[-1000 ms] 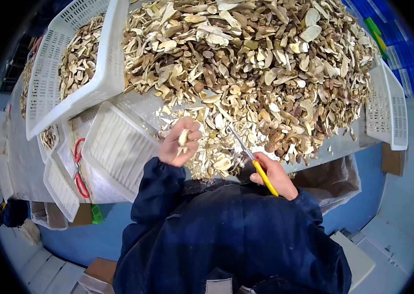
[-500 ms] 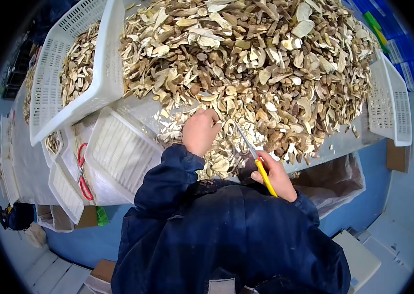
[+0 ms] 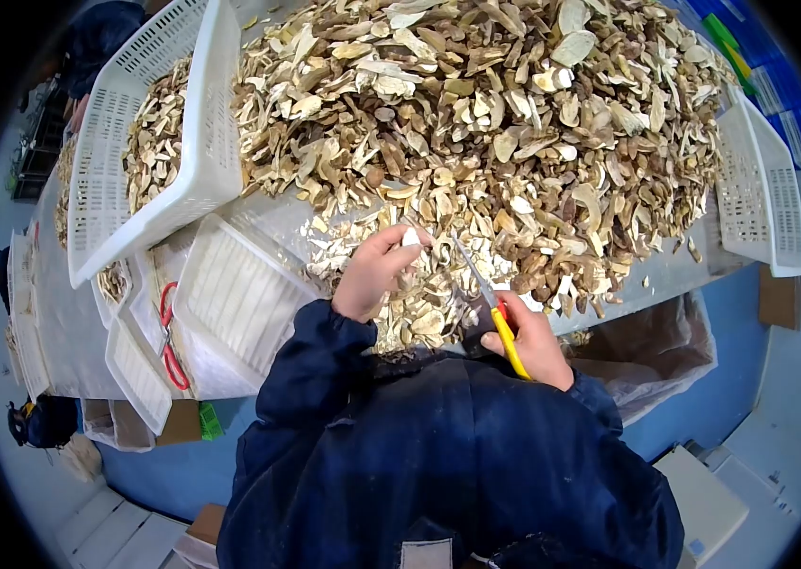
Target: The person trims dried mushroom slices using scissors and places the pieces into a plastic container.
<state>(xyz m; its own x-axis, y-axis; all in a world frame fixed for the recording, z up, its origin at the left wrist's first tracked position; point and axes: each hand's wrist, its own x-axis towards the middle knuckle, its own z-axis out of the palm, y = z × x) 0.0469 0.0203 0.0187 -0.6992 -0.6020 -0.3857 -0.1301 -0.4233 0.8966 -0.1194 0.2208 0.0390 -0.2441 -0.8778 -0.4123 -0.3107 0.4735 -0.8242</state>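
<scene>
My left hand (image 3: 377, 273) pinches a small whitish mushroom slice (image 3: 410, 237) between thumb and fingers, over the near edge of a big heap of dried mushroom slices (image 3: 476, 123). My right hand (image 3: 535, 343) grips scissors (image 3: 510, 343) with yellow and red handles. Their blades point away from me, toward the heap, just right of my left hand and apart from the slice. Paler slices and small bits (image 3: 429, 318) lie below and between both hands.
A white slotted basket (image 3: 159, 223) with slices stands at the left, another white basket (image 3: 761, 190) at the right. Nearer left are a white ribbed tray (image 3: 239, 294) and red-handled scissors (image 3: 169, 332). A lined box (image 3: 656, 356) sits below the table's right edge.
My left hand has drawn back slightly from the heap and turned, and a whitish slice now shows between its fingers. My right hand and the scissors have barely moved.
</scene>
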